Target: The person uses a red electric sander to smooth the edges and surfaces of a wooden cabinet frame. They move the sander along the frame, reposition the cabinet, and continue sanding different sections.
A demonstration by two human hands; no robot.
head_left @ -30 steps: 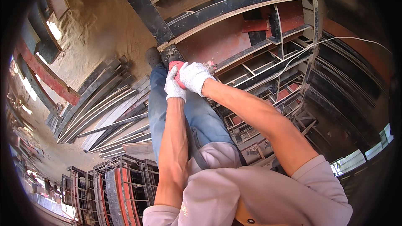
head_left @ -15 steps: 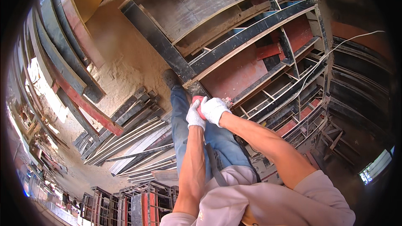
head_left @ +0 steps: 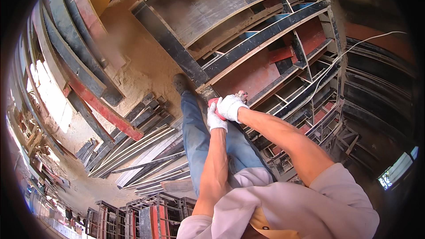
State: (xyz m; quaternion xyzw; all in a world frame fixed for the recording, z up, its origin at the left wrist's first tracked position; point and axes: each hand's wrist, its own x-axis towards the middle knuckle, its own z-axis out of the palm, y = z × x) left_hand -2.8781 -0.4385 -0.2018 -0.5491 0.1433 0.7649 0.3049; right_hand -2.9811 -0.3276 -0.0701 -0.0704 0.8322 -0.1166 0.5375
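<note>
White knitted gloves cover both of my hands, which meet around a red hand tool (head_left: pixel 214 102) whose exact kind is mostly hidden. My left hand (head_left: pixel 217 116) closes on its near side. On the other side my right hand (head_left: pixel 230 107) wraps round it, and a small dark and reddish part (head_left: pixel 242 95) sticks out past the fingers. Just beyond the hands is the near corner of a large black-edged panel frame (head_left: pixel 206 92), with red and grey boards inside its divided bays. Whether the tool touches the frame cannot be made out.
Beside my left leg lies a pile of narrow boards and strips (head_left: pixel 141 159). Long dark and red planks (head_left: pixel 102 106) reach in from the left over a sandy floor (head_left: pixel 133 53). A white cable (head_left: pixel 330 68) crosses the frame's right side. More stacked frames (head_left: pixel 133 217) stand at the lower left.
Both hands and the red tool have shifted slightly right in the picture, still together. More of the small part beyond my right hand shows now. The view has moved a little.
</note>
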